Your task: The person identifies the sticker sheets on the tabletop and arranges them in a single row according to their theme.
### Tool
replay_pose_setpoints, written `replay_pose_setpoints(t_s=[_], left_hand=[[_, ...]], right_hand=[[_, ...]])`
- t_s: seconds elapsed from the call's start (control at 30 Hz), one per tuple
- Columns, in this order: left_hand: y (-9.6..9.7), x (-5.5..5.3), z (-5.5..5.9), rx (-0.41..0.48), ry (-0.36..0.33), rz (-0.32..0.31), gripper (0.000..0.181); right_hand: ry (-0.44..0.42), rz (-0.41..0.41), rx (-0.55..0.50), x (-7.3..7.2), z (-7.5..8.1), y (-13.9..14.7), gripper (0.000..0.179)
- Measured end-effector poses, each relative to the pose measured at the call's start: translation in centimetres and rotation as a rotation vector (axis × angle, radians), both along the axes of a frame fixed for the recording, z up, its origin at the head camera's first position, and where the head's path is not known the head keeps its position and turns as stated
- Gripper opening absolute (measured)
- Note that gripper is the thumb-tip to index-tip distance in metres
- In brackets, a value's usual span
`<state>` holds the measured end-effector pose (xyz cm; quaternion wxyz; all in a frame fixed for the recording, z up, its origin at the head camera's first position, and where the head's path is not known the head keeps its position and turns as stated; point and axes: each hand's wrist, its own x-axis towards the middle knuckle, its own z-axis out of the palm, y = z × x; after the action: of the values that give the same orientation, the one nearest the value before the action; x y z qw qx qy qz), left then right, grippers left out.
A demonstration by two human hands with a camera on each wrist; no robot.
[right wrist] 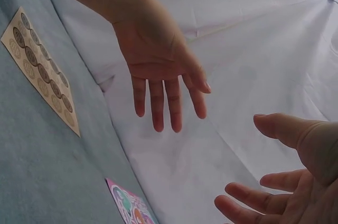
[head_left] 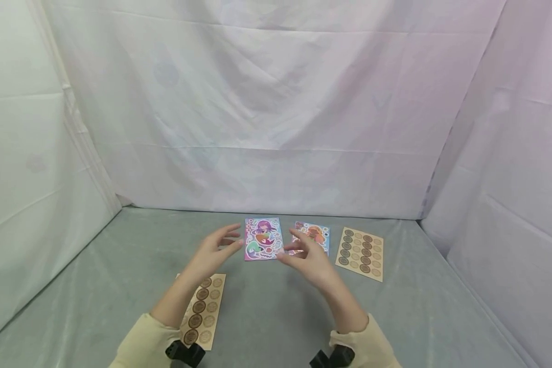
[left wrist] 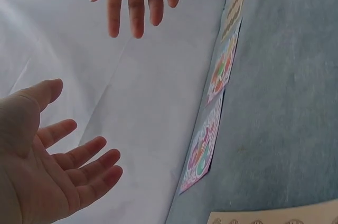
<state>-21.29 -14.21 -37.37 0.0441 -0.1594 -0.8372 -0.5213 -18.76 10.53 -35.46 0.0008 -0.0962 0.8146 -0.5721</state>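
Both hands hover above the table with nothing in them. My left hand is raised left of a purple mermaid sticker sheet, its fingers spread apart. My right hand hangs in front of a blue sticker sheet with an orange figure, hiding part of it. Under the left forearm lies a tan sheet of round stickers, partly covered by the arm. In the left wrist view the left palm faces the other hand across a gap. The right fingers look loosely extended in the right wrist view.
A second tan sheet of round stickers lies at the right of the row. Grey cloth covers the table, with white curtains at the back and both sides. Black wrist cameras sit on the sleeves.
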Motion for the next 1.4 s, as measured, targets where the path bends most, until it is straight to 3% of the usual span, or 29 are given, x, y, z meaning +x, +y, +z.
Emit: replay_pose_setpoints(t_s=[0.2,0.5,0.83,1.4], left_hand=[[1.5,-0.2,0.4,0.030,-0.005,-0.022,0.051],[3.5,-0.6,0.8,0.081,-0.030,-0.028,0.055],[6.1,-1.1,1.2,0.196,-0.025,-0.067,0.047],[9.5,-2.2,0.7,0.191,-0.069,-0.079,0.048]], right_hand=[[0.003,-0.023,-0.043,-0.5,0.3,1.0,0.070],[-0.006,-0.030,0.012,-0.6,1.0,2.5,0.072],[-0.015,-0.024,-0.023,-0.9,1.5,4.1,0.074],[-0.027,-0.104,-0.041,-1.0,2.6,8.2,0.072]])
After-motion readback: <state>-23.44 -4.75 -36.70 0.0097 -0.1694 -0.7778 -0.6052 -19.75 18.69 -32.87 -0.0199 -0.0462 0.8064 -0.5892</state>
